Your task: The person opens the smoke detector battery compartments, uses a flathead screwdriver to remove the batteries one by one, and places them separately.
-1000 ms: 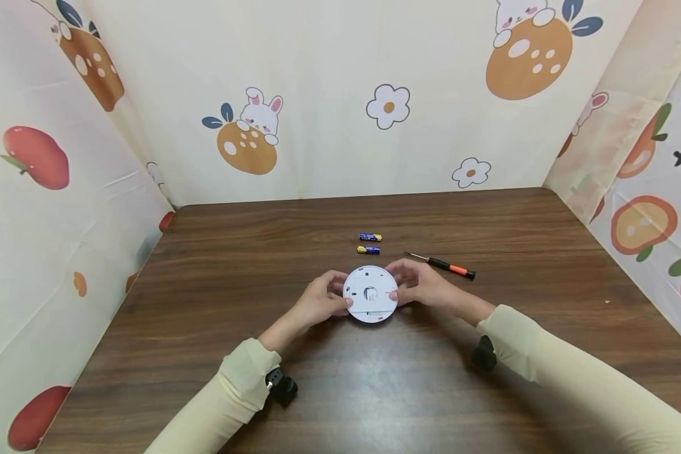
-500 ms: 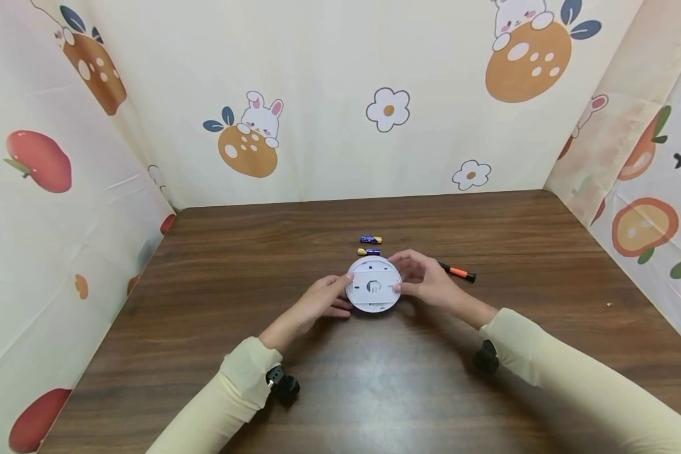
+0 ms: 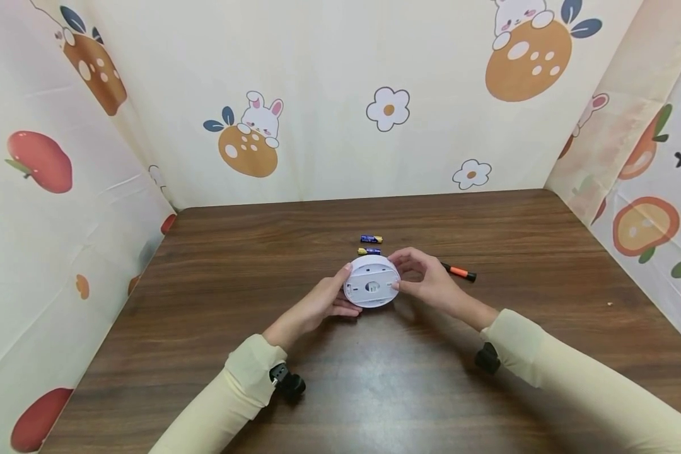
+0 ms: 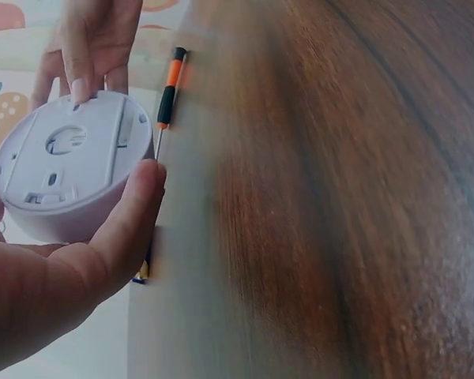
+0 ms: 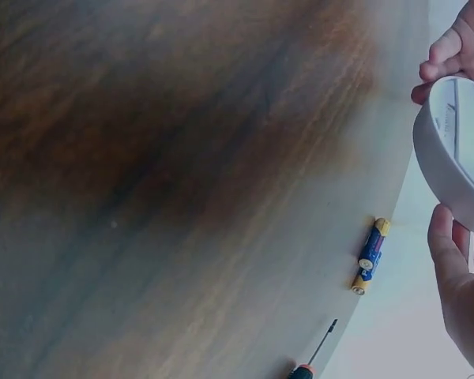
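A round white device (image 3: pixel 372 297), like a smoke alarm, is held up between both hands with its slotted back facing me. My left hand (image 3: pixel 318 302) grips its left rim, thumb on the upper edge and fingers underneath. At the opposite rim, my right hand (image 3: pixel 430 284) pinches it, the thumb pressing on the back plate. The left wrist view shows the back of the device (image 4: pixel 95 170) with a round hole in the middle and small slots. In the right wrist view the side wall of the device (image 5: pixel 442 170) appears, both hands touching it.
Two blue and yellow batteries, one farther back (image 3: pixel 371 239) and one nearer (image 3: pixel 369 251), lie behind the device. A black and orange screwdriver (image 3: pixel 461 272) lies right of them, its tip hidden by my right hand. Patterned cloth (image 3: pixel 329 145) hangs behind the wooden table (image 3: pixel 250 252).
The device has moved slightly away from me and tilted, so its far side wall now shows. My left fingers have slid beneath it. The batteries and screwdriver have stayed put.
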### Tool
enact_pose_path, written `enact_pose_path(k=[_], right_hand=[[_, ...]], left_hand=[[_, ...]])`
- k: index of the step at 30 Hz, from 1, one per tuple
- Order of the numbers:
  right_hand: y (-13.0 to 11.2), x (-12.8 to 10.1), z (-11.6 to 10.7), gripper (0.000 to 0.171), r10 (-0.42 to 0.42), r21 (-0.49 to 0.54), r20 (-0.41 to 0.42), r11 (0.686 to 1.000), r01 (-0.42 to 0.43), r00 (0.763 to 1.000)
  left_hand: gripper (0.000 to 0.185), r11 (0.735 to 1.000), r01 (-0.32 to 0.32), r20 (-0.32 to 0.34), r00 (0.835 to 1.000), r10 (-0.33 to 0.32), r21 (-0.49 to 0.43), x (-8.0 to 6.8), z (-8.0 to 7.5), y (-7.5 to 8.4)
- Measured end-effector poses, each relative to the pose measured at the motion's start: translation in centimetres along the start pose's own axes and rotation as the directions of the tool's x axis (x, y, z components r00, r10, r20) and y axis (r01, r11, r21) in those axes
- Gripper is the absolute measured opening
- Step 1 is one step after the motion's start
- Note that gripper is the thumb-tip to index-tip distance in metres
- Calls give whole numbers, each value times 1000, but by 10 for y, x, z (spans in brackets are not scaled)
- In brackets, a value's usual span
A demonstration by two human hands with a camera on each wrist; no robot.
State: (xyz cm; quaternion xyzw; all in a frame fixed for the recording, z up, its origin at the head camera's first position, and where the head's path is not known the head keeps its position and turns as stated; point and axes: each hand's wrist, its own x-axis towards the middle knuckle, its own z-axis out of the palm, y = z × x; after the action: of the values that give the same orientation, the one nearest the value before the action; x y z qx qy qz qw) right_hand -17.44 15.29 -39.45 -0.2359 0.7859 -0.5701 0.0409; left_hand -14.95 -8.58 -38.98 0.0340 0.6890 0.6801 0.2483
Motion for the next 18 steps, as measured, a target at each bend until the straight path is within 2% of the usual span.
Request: enact_pose_path(k=[3,5,9,13,15,18], right_hand=[[-2,0,-1,31,66,64,-14,996,-65,998],[-4,0,-1,32,134,125,-23,983,-131,991],[-7,1,-2,40,279,176,-9,946,-273,960],[-6,2,-5,52,365,204,74,905,-372,928],[-5,3,-9,60,390,245,132,878,-411,911],[-6,3,-14,72,408,256,203,856,-450,890]], left_hand=[[62,999,-33,-22,999,33,11,0,0,3],[59,999,-52,-30,998,52,7,0,0,3],[55,998,-59,-10,998,59,-1,-1,1,3],[52,998,-58,6,998,58,6,-1,2,4],[50,998,-70,11,998,70,-9,-1,2,5],[48,996,-78,17,997,79,-41,0,2,9]])
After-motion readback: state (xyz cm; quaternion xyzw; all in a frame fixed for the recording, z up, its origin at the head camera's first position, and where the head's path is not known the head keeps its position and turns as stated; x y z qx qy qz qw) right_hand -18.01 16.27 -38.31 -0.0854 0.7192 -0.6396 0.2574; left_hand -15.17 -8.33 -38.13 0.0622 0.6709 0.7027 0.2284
